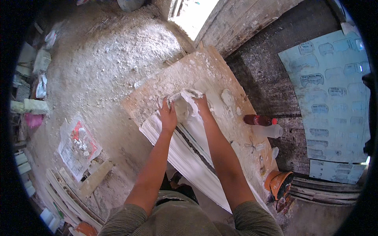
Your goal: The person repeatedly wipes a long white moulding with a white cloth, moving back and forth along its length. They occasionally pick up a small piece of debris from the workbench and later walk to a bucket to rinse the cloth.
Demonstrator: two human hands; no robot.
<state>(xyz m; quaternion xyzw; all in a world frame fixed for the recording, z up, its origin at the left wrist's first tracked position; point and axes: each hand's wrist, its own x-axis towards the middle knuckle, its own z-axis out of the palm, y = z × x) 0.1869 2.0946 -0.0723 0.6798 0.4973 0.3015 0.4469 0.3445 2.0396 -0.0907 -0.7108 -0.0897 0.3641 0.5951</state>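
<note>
Dusty tabletop point(214, 67), white material point(188, 94) between grips point(168, 114) point(201, 103)

We see a soft grey-green shirt point(179, 216) with lots of thin stripes. The left sleeve point(126, 220) and the right sleeve point(256, 220) are short, so both arms point(224, 161) are bare. We see messy white stuff on the left hand point(168, 112) and the right hand point(201, 104), mostly by the fingers
</note>
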